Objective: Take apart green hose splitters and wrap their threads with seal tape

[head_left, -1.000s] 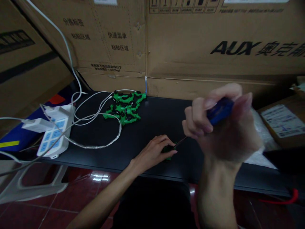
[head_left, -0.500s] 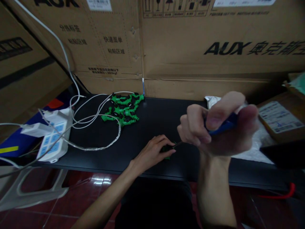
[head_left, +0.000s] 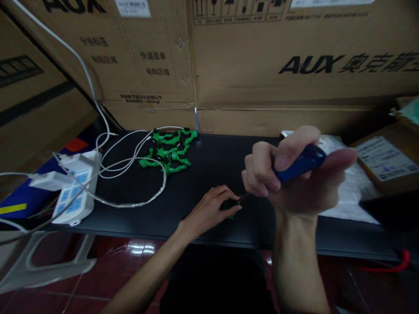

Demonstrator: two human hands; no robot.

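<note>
Over the last second, the right hand (head_left: 303,196) has come slightly closer to the left hand (head_left: 211,205), and its thumb now stretches away from the handle of the blue-handled tool with a thin dark shaft (head_left: 300,164). The other fingers of the right hand stay curled around this handle. The left hand has stayed almost in its place, pinching a small green and black plastic piece (head_left: 228,204), mostly hidden by the fingers. The shaft reaches this piece; whether its tip is inside, I cannot tell. In my judgement, the grip on the tool is being adjusted while the piece is kept steady.

The piece is to the right of the pile of branched green and black plastic parts (head_left: 169,150) and nearer to the person.

About containers: behind the pile stands a large brown cardboard carton printed AUX (head_left: 242,83); its inside is not visible. Far to the right of the pile are crumpled white plastic wrapping (head_left: 352,198) and a smaller brown carton with a white label (head_left: 396,131); the contents of both I cannot tell.
</note>
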